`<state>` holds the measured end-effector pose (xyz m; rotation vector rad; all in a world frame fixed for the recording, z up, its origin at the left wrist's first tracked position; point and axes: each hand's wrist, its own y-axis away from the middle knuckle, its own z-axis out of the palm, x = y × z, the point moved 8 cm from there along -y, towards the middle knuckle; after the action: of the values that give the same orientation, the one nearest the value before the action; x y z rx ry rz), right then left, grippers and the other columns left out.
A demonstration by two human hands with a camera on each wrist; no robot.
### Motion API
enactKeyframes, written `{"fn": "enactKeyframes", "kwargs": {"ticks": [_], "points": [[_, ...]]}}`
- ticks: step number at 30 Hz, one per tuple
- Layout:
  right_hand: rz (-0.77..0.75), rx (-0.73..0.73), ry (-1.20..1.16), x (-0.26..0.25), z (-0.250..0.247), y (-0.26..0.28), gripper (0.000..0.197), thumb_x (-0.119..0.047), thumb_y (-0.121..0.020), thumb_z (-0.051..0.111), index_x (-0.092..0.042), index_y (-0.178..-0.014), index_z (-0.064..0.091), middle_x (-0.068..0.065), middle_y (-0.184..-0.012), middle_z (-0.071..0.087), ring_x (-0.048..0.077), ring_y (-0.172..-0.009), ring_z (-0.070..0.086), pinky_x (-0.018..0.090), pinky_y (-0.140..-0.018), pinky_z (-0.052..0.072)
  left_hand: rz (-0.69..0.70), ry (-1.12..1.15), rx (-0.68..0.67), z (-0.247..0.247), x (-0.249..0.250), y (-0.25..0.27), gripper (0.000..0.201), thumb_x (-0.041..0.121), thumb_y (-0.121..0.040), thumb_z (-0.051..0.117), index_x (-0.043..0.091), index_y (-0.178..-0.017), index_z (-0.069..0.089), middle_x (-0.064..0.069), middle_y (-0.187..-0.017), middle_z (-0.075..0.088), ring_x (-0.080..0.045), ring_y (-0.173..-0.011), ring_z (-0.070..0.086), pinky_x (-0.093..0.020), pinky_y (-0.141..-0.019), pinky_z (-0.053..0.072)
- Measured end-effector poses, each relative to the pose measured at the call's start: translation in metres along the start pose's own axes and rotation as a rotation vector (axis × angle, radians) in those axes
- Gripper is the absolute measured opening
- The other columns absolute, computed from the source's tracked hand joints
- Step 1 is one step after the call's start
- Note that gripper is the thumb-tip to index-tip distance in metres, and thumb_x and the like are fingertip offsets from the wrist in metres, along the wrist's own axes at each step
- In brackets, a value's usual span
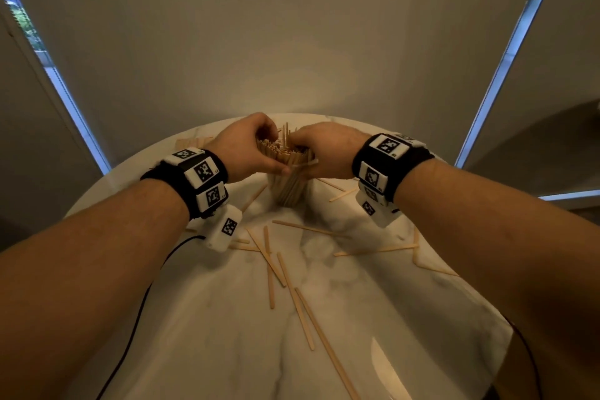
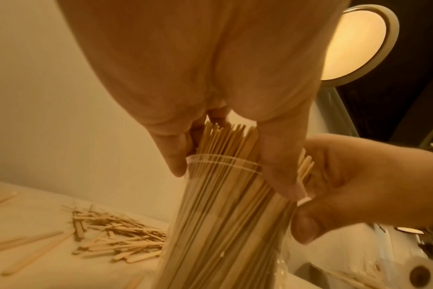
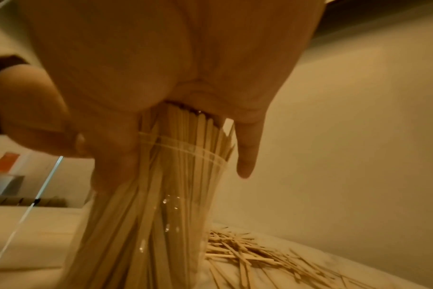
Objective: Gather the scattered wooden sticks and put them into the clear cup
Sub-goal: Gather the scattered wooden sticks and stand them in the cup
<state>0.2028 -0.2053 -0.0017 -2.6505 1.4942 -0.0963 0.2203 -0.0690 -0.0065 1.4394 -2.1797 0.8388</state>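
Sticks (image 1: 285, 153) between both hands' fingers (image 1: 276, 166)

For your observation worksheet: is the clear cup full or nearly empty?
Full: wooden sticks pack the clear cup and rise past its rim.

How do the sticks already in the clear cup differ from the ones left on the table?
The sticks in the clear cup stand near upright, packed tight, tops poking above the rim; the loose sticks on the table lie flat, crossing at many angles. Both hands, left hand and right hand, hold the cup's bundle; nobody touches the loose ones. Both are the same pale wood.
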Motion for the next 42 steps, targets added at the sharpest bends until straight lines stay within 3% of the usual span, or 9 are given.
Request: {"fn": "enactKeyframes", "kwargs": {"ticks": [5,9,12,16,19,28,36,38,42], "points": [[0.038,0.037,-0.073,-0.001,-0.002,0.011,0.029,-0.03,-0.088,0.074,-0.026,-0.115,0.066,-0.004,-0.11,0.067,0.021,-0.102,0.061,0.039,-0.086,0.052,0.034,0.067,0.09,-0.011,-0.001,0.008,0.093,0.04,-0.055,0.1,0.026,-0.13,0.047,0.002,-0.134,0.049,-0.015,-0.121,0.052,-0.036,-0.098,0.052],[0.114,0.137,-0.177,0.021,-0.016,0.029,0.024,-0.025,-0.088,0.076,-0.025,-0.11,0.067,-0.004,-0.104,0.068,0.02,-0.096,0.062,0.032,-0.079,0.047,0.101,-0.017,0.264,-0.026,0.006,0.034,0.055,0.045,-0.072,0.089,0.029,-0.109,0.052,0.005,-0.11,0.054,-0.012,-0.089,0.056,-0.026,-0.071,0.049],[0.207,0.235,-0.195,0.044,-0.04,0.042,0.03,-0.026,-0.087,0.076,-0.021,-0.116,0.068,-0.007,-0.097,0.061,0.02,-0.094,0.061,0.029,-0.077,0.041,0.259,-0.15,-0.114,0.009,0.033,0.058,0.023,0.032,-0.08,0.083,0.032,-0.09,0.063,0.012,-0.084,0.063,-0.004,-0.073,0.059,-0.027,-0.066,0.049],[0.382,0.232,-0.073,0.08,-0.057,0.062,0.036,-0.022,-0.086,0.074,-0.018,-0.121,0.067,-0.002,-0.098,0.062,0.023,-0.089,0.058,0.031,-0.073,0.041,0.23,-0.341,-0.807,0.08,0.049,0.108,0.022,0.035,-0.082,0.083,0.04,-0.1,0.071,0.013,-0.085,0.071,-0.002,-0.077,0.067,-0.019,-0.071,0.056],[0.525,0.151,0.013,0.113,-0.052,0.085,0.03,-0.013,-0.087,0.067,-0.014,-0.117,0.068,0.008,-0.103,0.068,0.027,-0.085,0.056,0.032,-0.07,0.043,0.178,-0.318,-0.998,0.106,0.052,0.131,0.03,0.033,-0.08,0.087,0.04,-0.105,0.073,0.013,-0.088,0.074,-0.009,-0.081,0.071,-0.033,-0.08,0.062],[0.693,0.049,0.039,0.17,-0.014,0.116,0.029,-0.009,-0.09,0.064,-0.012,-0.118,0.068,0.003,-0.09,0.06,0.026,-0.085,0.056,0.031,-0.066,0.042,0.186,-0.413,-0.856,0.105,0.039,0.113,0.011,0.029,-0.088,0.075,0.036,-0.096,0.077,0.019,-0.093,0.073,0.004,-0.085,0.066,-0.024,-0.085,0.058],[0.59,0.265,-0.247,0.16,-0.033,0.108,0.077,-0.026,-0.08,0.085,-0.029,-0.147,0.047,0.005,-0.147,0.054,0.028,-0.126,0.057,0.034,-0.091,0.048,0.171,-0.446,-0.67,0.095,0.03,0.083,0.007,0.029,-0.09,0.074,0.034,-0.096,0.074,0.015,-0.097,0.072,0.0,-0.087,0.065,-0.025,-0.084,0.057],[0.715,0.435,-0.329,0.173,-0.045,0.127,0.054,-0.022,-0.085,0.079,-0.023,-0.135,0.058,0.007,-0.139,0.06,0.025,-0.112,0.062,0.03,-0.084,0.05,0.171,-0.434,-0.654,0.094,0.03,0.082,0.007,0.031,-0.09,0.073,0.035,-0.095,0.073,0.015,-0.094,0.071,-0.001,-0.084,0.065,-0.022,-0.077,0.056],[0.894,0.41,-0.324,0.187,-0.035,0.149,0.011,-0.016,-0.092,0.069,-0.011,-0.1,0.074,0.009,-0.101,0.072,0.014,-0.07,0.057,0.022,-0.051,0.037,0.171,-0.427,-0.654,0.099,0.036,0.083,0.012,0.034,-0.089,0.074,0.036,-0.1,0.07,0.014,-0.091,0.068,-0.003,-0.08,0.063,-0.022,-0.071,0.053]]}}
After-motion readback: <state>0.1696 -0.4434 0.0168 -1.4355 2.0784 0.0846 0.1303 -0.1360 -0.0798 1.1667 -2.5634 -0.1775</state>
